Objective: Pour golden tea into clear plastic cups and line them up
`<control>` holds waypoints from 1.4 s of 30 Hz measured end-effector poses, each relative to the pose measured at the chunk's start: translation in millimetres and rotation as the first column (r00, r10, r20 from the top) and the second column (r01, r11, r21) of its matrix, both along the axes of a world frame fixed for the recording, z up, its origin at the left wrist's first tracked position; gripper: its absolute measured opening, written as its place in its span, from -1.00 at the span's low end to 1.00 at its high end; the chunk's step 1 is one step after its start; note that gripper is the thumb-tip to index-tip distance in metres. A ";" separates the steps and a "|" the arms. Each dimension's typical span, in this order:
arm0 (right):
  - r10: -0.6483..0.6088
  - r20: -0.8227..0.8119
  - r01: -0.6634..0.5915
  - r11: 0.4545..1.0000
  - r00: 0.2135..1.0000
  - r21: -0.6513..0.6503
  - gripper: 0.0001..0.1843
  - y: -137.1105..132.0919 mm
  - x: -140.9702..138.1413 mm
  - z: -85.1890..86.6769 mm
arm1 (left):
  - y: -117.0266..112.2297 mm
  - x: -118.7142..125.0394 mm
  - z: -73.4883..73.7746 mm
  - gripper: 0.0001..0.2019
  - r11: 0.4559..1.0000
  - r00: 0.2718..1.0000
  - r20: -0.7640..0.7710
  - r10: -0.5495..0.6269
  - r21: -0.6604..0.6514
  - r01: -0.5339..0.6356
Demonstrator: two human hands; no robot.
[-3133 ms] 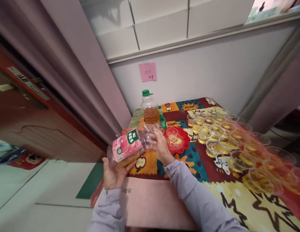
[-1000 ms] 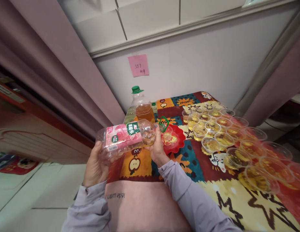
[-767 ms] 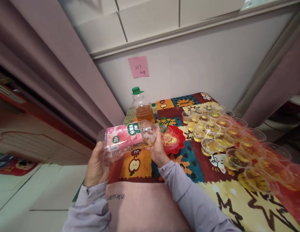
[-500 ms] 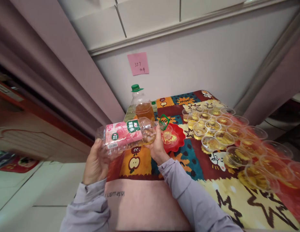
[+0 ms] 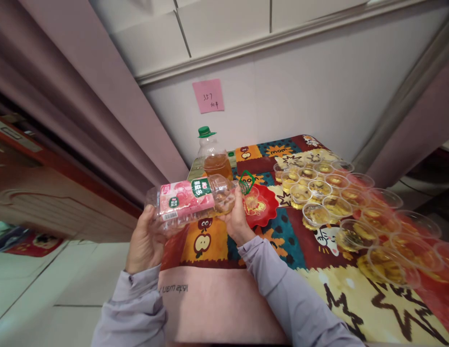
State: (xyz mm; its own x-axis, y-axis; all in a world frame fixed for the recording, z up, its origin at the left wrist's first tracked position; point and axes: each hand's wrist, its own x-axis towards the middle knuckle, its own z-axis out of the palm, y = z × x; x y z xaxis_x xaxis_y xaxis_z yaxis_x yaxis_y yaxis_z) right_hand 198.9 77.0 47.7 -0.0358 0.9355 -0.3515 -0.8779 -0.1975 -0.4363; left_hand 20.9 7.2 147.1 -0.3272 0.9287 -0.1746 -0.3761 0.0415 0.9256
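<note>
The person holds a clear plastic bottle point(image 5: 190, 202) with a pink label almost flat on its side, above the near left edge of the tabletop point(image 5: 372, 299), which carries a bright patterned cloth. The left hand point(image 5: 144, 243) cups the bottle's base from below, its grip closed loosely around the bottom end. The right hand point(image 5: 237, 221) is wrapped around the shoulder and neck end, fingers curled firmly on the plastic. A little amber liquid lies pooled toward the neck, and the mouth points at a small clear cup point(image 5: 251, 198) standing on a red plate point(image 5: 265, 209) just beyond the right hand. A green ring point(image 5: 246, 181), seemingly a cap strap, hangs at the mouth. The step in hand looks like pouring the last of the bottle into that 1 cup; whether a stream is running is too fine to tell. The next move would seem to call for a slightly steeper tilt from the left hand while the right steadies the mouth over the cup, since the light cup could tip or overflow. Behind stands a larger bottle point(image 5: 213, 159) with a green cap, part full of amber liquid. To the right, many filled clear cups point(image 5: 340, 207) sit in rows, touching or nearly so. A pink note point(image 5: 209, 95) hangs on the wall.
</note>
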 end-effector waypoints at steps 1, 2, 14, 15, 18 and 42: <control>0.000 0.003 0.000 1.000 1.000 -0.006 -0.34 0.1 0.0 0.0 | -0.1 0.4 0.1 -0.65 1.000 1.000 -0.019 0.004 0.002 -0.004; 0.001 0.006 -0.001 1.000 1.000 -0.011 -0.34 0.2 0.1 0.1 | -0.2 0.9 0.4 -0.67 1.000 0.999 -0.046 0.012 0.007 -0.012; 0.009 -0.017 -0.010 1.000 1.000 -0.005 -0.36 -1.7 -0.2 3.6 | -1.2 7.2 9.1 -0.76 0.998 0.993 -0.096 0.064 0.014 -0.063; 0.009 -0.018 -0.009 1.000 1.000 -0.011 -0.36 -2.1 -0.1 4.0 | -1.3 6.9 9.6 -0.76 0.998 0.994 -0.094 0.061 0.011 -0.061; 0.013 -0.027 -0.014 1.000 1.000 -0.014 -0.38 -2.7 0.5 4.8 | -1.4 5.7 10.1 -0.77 0.998 0.994 -0.091 0.067 0.008 -0.066; 0.016 0.007 -0.016 1.000 1.000 0.026 -0.35 0.6 -1.1 -2.3 | -1.9 6.3 10.5 -0.67 0.998 0.993 -0.107 0.055 0.037 -0.052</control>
State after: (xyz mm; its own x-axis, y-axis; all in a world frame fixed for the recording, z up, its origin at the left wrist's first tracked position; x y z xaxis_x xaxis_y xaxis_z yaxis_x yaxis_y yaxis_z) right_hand 197.7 77.7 45.4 -0.0489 0.9437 -0.3272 -0.8718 -0.2002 -0.4470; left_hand 27.2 5.3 157.5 -0.3919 0.9141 -0.1046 -0.2753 -0.0080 0.9613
